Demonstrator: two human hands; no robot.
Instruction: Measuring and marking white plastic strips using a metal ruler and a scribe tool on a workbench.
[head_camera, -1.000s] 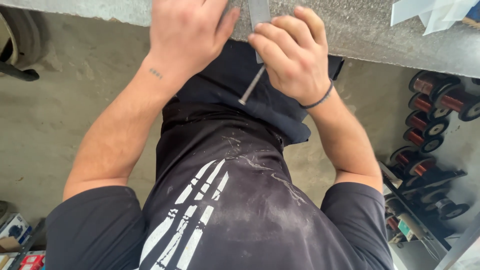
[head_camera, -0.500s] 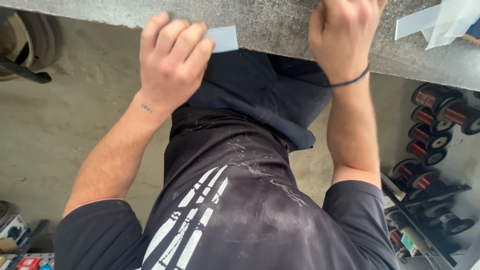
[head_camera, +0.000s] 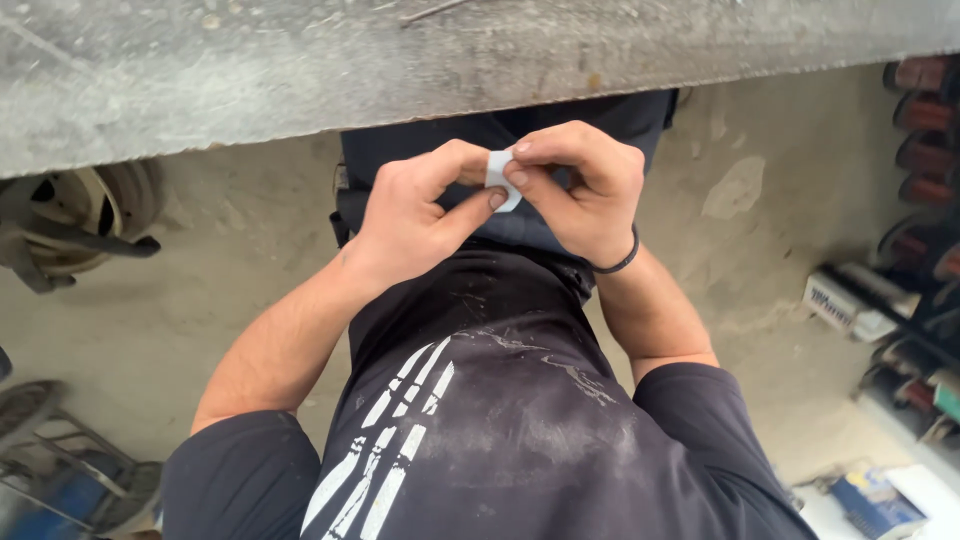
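Fingers of the left hand (head_camera: 415, 220) and right hand (head_camera: 585, 190) pinched shut on a small white paper piece (head_camera: 499, 176), held just below the grey counter (head_camera: 400, 80) edge.

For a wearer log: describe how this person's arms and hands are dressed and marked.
Both forearms are bare below short black sleeves of a dusty black T-shirt with white stripes printed down its front. The right hand has a thin black band around its wrist. The left hand wears nothing; no gloves, rings or watch show.
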